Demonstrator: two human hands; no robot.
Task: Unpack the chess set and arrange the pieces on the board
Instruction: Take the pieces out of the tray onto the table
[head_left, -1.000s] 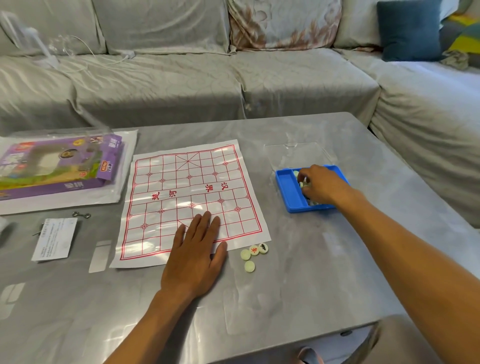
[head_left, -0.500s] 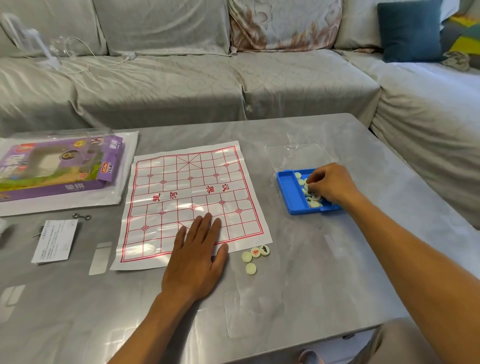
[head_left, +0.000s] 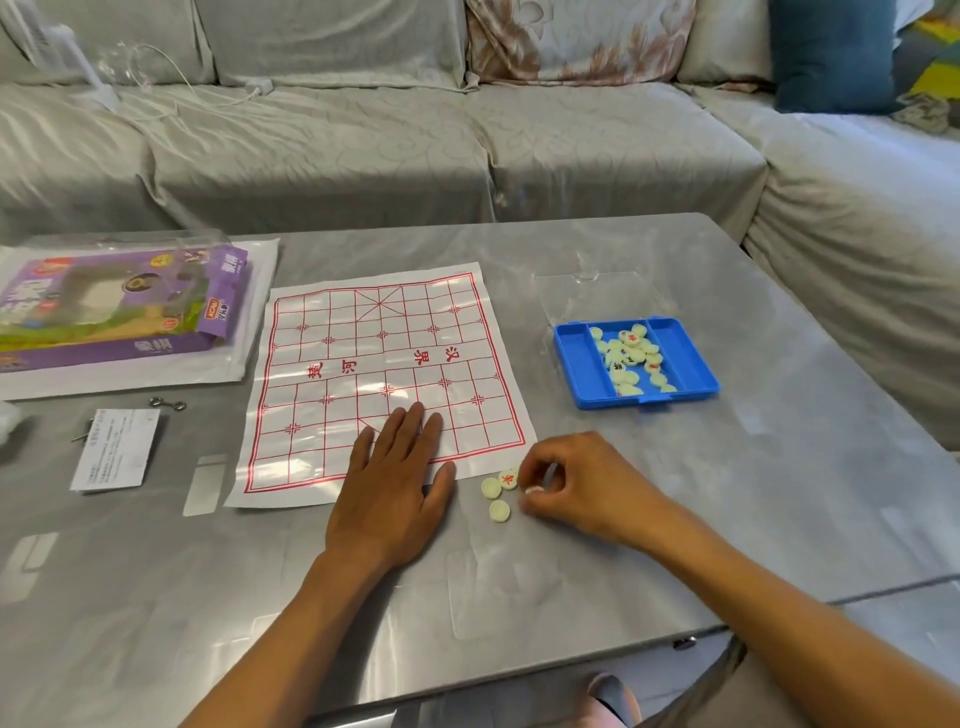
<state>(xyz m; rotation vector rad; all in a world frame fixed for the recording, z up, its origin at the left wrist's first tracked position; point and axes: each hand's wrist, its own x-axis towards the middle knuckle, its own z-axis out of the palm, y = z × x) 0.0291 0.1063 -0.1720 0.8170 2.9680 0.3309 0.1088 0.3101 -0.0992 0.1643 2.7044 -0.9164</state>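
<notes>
The paper chess board (head_left: 384, 364) with its red grid lies flat in the middle of the grey table. My left hand (head_left: 389, 499) rests palm down, fingers spread, on the board's near edge. A blue tray (head_left: 571, 364) to the right holds several pale round chess pieces (head_left: 631, 358). Three loose pieces (head_left: 499, 510) lie on the table just off the board's near right corner. My right hand (head_left: 587, 493) is right beside them, fingertips pinched low over the table with a pale piece edge showing between them.
A purple game box (head_left: 119, 312) on a white bag lies at the far left, with a paper leaflet (head_left: 117, 449) in front of it. The tray's clear lid (head_left: 597, 296) lies behind the tray. A grey sofa (head_left: 363, 145) borders the table.
My right hand has left the blue tray and come back towards me to the loose pieces by the board's corner. My left hand has stayed on the board.
</notes>
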